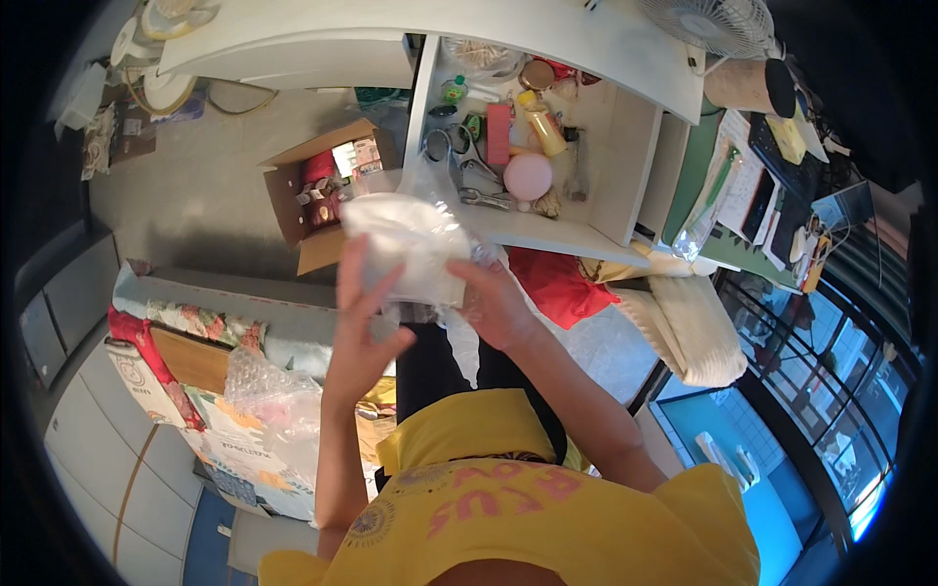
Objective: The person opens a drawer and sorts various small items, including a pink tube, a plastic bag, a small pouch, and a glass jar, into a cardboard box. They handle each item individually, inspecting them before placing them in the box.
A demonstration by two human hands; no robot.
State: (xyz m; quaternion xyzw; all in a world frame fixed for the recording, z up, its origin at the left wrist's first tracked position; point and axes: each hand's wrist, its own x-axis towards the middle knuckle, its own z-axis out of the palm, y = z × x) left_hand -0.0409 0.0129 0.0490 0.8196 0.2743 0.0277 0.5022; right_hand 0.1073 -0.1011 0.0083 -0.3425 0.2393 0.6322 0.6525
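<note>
A clear plastic bag [430, 186] with a soft-looking white thing [410, 239] inside is in front of me, above my legs. My right hand [495, 305] grips the bag's right side, fingertips pressed on the plastic. Along its left side my left hand [363, 327] has its fingers spread and thumb apart, touching or nearly touching the bag; motion blurs the fingers. What exactly the white thing is, I cannot make out. Just beyond lies a pulled-out white drawer [557, 230], with a pink round container [528, 177], a yellow bottle [541, 124] and a red block-like item [498, 135] in it.
An open cardboard box [286, 208] with red packets stands on the floor left of the drawer. Red cloth [557, 286] and a cream folded cloth [684, 327] hang at the right. Bubble wrap [269, 396] lies at my left. A fan [708, 24] stands at the far right.
</note>
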